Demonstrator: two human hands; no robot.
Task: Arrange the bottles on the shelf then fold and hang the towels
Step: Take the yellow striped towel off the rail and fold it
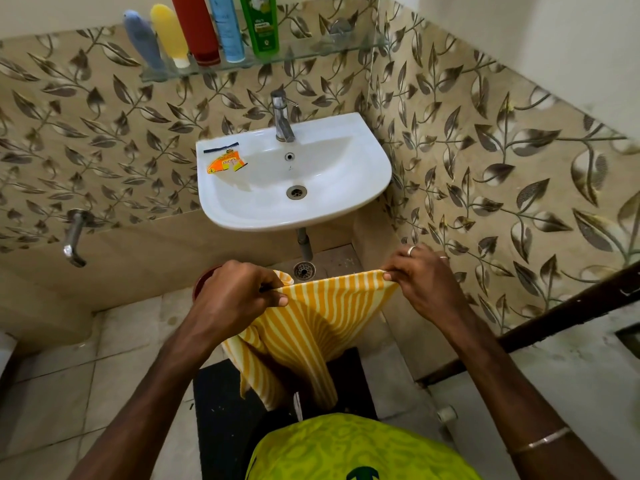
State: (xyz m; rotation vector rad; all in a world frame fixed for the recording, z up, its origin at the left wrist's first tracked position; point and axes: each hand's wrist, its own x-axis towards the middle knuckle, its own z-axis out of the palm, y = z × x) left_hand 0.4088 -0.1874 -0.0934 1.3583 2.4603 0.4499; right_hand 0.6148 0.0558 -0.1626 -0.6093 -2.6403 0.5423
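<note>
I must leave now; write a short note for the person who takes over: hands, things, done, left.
Left hand and right hand: each pinches a top corner of the yellow striped towel, stretched between them, the rest hanging in front of the body.
Five bottles stand in a row on the glass shelf above the sink: that step looks done.
Left: fold this towel and hang it. No rail or other towel is in view.

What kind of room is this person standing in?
Most likely a small home bathroom: a white wall-mounted sink with a tap, toiletry bottles on a glass shelf, and patterned tiled walls.
</note>
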